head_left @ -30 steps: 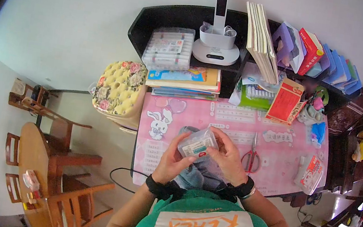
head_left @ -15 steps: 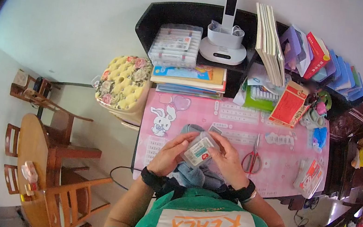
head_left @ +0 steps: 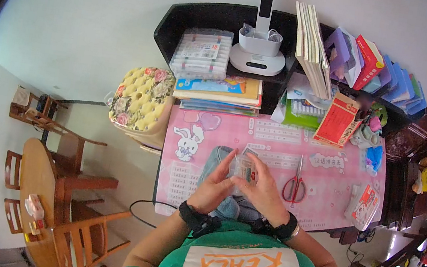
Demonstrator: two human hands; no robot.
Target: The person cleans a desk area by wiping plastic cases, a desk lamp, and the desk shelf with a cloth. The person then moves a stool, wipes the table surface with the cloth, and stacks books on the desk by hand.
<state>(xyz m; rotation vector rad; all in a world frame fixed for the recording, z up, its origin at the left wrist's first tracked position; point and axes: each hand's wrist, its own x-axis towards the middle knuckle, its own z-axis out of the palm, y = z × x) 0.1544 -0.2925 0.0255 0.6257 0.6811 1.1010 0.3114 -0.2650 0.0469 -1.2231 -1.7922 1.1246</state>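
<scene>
Over the near edge of the desk, my left hand (head_left: 214,189) and my right hand (head_left: 261,191) hold a small clear plastic box (head_left: 245,170) between them. Its printed label is turned partly aside, and the fingers cover much of it. What is inside I cannot make out. Grey-blue cloth (head_left: 215,161) lies bunched beneath and behind both hands. To the right of my right hand, red-handled scissors (head_left: 295,187) rest on the pink desk mat (head_left: 208,133), points facing away from me. A clear package with red print (head_left: 362,206) stands at the mat's right edge.
Along the back stand a marker case (head_left: 201,54), a white lamp (head_left: 258,57), stacked books (head_left: 219,93) and upright folders (head_left: 402,87). A red envelope (head_left: 336,121) leans at the right. A floral stool (head_left: 141,100) stands left of the desk; a wooden table (head_left: 33,178) is farther left.
The box has been tipped, so its label now faces sideways rather than up at me. Both hands have turned with it, fingers pointing more upward. The view has shifted slightly.
</scene>
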